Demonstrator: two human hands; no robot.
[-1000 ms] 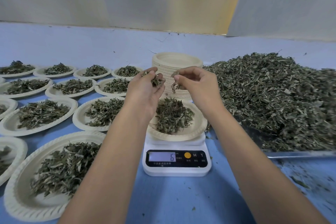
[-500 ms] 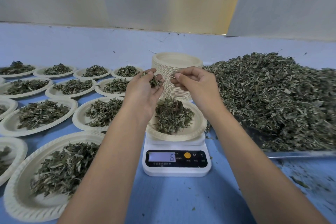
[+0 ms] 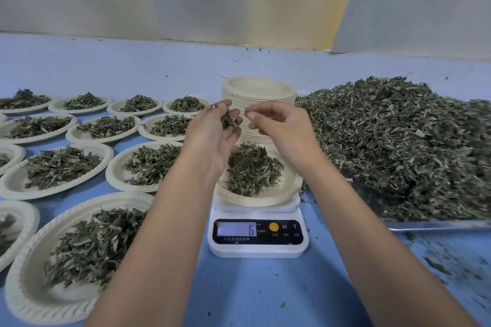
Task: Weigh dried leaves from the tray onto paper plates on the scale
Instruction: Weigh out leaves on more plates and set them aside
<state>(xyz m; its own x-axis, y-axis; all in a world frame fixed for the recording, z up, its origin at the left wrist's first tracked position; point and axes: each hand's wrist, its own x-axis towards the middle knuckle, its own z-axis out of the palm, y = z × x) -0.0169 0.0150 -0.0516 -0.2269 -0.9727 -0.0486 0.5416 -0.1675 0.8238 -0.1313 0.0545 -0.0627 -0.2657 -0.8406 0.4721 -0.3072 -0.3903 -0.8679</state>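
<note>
Right hand point(image 3: 279, 127) has emptied, fingers point(image 3: 251, 116) pinched together; left hand point(image 3: 212, 135) fingers clasp a leaf clump point(image 3: 227, 120).

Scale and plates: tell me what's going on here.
A person is portioning dried leaves. The left hand holds a clump of leaves above the paper plate on the scale, whose display reads 6. The right hand hovers beside it, fingertips pinched, nothing visible between them. The big leaf pile sits on the tray to the right; filled plates cover the left.
</note>
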